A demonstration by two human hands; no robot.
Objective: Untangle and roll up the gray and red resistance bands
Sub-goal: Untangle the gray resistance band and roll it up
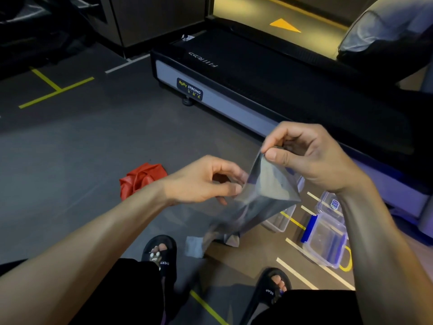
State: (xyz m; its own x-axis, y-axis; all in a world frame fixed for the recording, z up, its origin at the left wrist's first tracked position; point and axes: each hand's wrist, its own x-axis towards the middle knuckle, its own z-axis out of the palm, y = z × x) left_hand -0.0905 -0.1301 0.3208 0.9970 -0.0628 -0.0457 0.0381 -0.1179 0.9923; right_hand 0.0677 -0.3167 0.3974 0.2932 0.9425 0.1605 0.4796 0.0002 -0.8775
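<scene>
The gray resistance band [264,195] is a thin, translucent sheet held up between both hands, and its lower end trails down to the floor near my feet. My right hand [309,156] pinches the band's top edge between thumb and fingers. Lower and to the left, my left hand [206,181] pinches the band's left edge. The red resistance band [138,178] lies crumpled in a heap on the dark floor, partly hidden behind my left forearm.
A black treadmill [257,90] with a Body Strong label runs across the floor ahead. Clear plastic containers with blue clips [325,240] sit on the floor at the right. My sandalled feet [159,252] are below. Yellow and white tape lines mark the floor.
</scene>
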